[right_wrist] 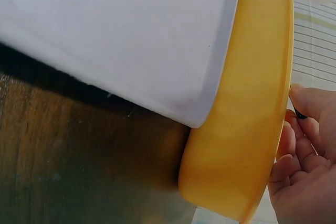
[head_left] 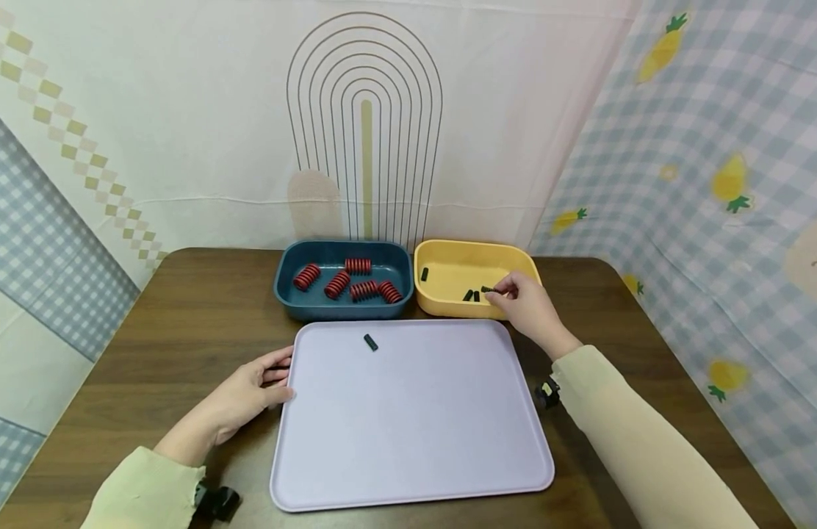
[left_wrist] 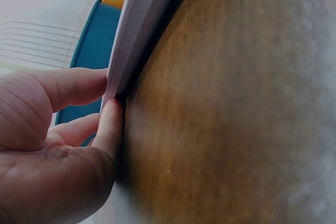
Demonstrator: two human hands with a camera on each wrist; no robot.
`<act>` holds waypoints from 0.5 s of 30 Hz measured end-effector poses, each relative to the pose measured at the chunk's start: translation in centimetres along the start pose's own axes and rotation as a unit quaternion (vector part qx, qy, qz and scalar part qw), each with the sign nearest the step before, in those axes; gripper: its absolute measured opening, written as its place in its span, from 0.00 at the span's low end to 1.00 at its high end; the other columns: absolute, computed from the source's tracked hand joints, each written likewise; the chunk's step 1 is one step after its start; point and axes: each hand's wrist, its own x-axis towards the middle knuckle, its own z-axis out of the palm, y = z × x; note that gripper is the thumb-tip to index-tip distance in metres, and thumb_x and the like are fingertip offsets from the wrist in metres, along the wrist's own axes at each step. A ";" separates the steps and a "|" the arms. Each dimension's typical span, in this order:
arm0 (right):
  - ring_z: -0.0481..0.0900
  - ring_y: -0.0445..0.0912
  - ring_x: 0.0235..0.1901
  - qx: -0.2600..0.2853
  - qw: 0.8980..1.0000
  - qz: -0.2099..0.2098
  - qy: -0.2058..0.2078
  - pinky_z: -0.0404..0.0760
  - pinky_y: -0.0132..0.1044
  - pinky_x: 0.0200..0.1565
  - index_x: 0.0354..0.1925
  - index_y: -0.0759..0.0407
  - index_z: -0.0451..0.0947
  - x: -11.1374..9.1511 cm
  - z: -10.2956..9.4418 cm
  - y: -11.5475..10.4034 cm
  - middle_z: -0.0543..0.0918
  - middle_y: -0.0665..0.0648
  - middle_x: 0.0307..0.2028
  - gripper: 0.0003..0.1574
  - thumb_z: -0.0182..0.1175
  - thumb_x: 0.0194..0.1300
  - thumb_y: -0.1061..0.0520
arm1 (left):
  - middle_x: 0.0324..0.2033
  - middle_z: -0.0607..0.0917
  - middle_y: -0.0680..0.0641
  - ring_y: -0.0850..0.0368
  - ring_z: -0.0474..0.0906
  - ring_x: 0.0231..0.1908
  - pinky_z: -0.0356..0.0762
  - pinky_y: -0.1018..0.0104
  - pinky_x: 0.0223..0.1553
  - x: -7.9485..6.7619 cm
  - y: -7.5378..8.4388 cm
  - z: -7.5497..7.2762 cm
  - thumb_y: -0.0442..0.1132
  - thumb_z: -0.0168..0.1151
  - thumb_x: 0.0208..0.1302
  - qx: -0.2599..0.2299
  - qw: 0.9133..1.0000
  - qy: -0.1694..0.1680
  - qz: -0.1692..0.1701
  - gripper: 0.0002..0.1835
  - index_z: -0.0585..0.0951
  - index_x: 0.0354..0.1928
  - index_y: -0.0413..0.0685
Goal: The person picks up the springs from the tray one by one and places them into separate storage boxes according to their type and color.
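Note:
My left hand (head_left: 243, 397) holds the left rim of the pale lilac tray (head_left: 415, 419), thumb and fingers at its edge; the left wrist view shows the fingers (left_wrist: 109, 129) against that edge. Over the yellow bin (head_left: 474, 253), my right hand (head_left: 527, 308) pinches a small dark green spring (head_left: 488, 289) between thumb and fingertips. Just a dark bit of that spring (right_wrist: 300, 114) shows in the right wrist view. Several more small dark springs (head_left: 425, 274) lie in the yellow bin. Near the tray's far edge lies one dark green spring (head_left: 371, 342).
A dark blue bin (head_left: 296, 311) holding several red coil springs (head_left: 364, 291) stands left of the yellow bin, just beyond the tray. All sit on a brown wooden table (head_left: 184, 316). Patterned cloth (head_left: 217, 110) hangs behind and at the sides.

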 end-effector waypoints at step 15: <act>0.74 0.50 0.35 0.013 1.000 0.001 0.003 0.74 0.41 0.36 0.44 0.63 0.75 0.1 0.2 0.2 0.79 0.58 0.36 0.17 0.64 0.65 0.52 | 0.66 0.63 0.37 0.43 0.64 0.63 0.73 0.68 0.51 0.0 0.1 0.1 0.31 0.64 0.63 0.001 1.000 -0.001 -0.002 0.40 0.56 0.74 0.44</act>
